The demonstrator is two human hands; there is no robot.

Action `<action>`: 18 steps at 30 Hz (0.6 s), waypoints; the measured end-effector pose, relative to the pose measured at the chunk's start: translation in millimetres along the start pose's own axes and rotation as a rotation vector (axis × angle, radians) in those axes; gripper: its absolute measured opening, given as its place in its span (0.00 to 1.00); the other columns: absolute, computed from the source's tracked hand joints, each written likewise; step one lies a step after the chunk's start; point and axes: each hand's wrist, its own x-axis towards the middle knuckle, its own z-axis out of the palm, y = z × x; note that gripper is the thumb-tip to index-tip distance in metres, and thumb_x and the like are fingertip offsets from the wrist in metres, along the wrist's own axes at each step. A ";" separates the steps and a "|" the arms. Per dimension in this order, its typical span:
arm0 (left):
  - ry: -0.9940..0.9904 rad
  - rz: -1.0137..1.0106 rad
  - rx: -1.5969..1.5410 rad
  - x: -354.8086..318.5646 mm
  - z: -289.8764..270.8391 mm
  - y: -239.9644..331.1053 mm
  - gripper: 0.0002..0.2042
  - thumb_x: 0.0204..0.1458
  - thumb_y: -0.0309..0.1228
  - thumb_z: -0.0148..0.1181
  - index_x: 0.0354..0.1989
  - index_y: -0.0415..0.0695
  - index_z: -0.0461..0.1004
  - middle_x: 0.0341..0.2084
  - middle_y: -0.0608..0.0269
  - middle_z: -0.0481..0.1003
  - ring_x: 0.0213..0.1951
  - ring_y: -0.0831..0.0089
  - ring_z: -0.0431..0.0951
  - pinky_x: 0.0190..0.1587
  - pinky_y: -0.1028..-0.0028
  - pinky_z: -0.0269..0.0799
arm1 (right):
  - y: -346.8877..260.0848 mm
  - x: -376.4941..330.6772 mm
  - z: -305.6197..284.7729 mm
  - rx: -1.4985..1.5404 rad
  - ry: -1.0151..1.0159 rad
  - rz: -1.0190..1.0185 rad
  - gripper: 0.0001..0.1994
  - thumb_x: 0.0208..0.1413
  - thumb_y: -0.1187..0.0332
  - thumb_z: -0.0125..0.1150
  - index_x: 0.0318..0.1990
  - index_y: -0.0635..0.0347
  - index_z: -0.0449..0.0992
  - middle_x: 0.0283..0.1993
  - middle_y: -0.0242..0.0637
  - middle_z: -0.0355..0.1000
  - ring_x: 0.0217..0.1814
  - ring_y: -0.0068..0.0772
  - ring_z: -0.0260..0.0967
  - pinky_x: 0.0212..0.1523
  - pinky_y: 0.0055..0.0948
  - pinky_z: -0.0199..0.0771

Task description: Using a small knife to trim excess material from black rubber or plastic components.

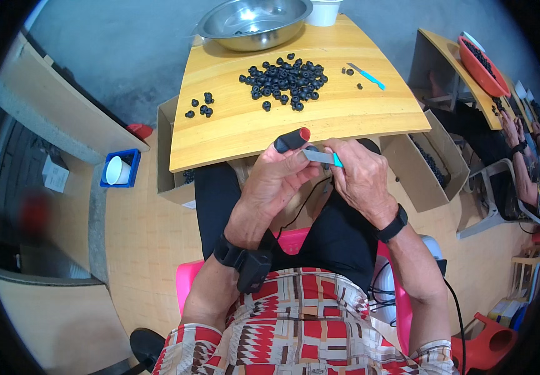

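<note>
My right hand (362, 178) is closed round the turquoise handle of a small knife (321, 155). Its blade points left, lying against my left thumb. My left hand (276, 178), a black sleeve with a red inside (292, 140) on one finger, is closed in a pinch at the blade. A small dark piece shows behind the blade between the hands, mostly hidden. Both hands are just off the near edge of the wooden table (357, 112). A pile of small black knobbed parts (287, 78) lies beyond them, with several more (206, 110) at the left.
On the table are a second turquoise-handled knife (370, 78), a steel basin (251, 28) and a white tub (324, 11). Cardboard boxes (407, 178) stand below both sides. A blue tray (134, 157) sits left on the floor. Another person's hand (511, 128) works near a red basin (482, 69) at right.
</note>
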 end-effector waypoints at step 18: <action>0.042 0.063 0.165 -3.3 8.6 6.7 0.21 0.46 0.19 0.59 0.48 0.38 0.59 0.35 0.53 0.72 0.35 0.67 0.76 0.36 0.73 0.75 | -13.7 5.3 -7.3 0.717 0.006 0.430 0.09 0.55 0.67 0.55 0.37 0.65 0.72 0.23 0.32 0.69 0.26 0.17 0.64 0.29 0.20 0.66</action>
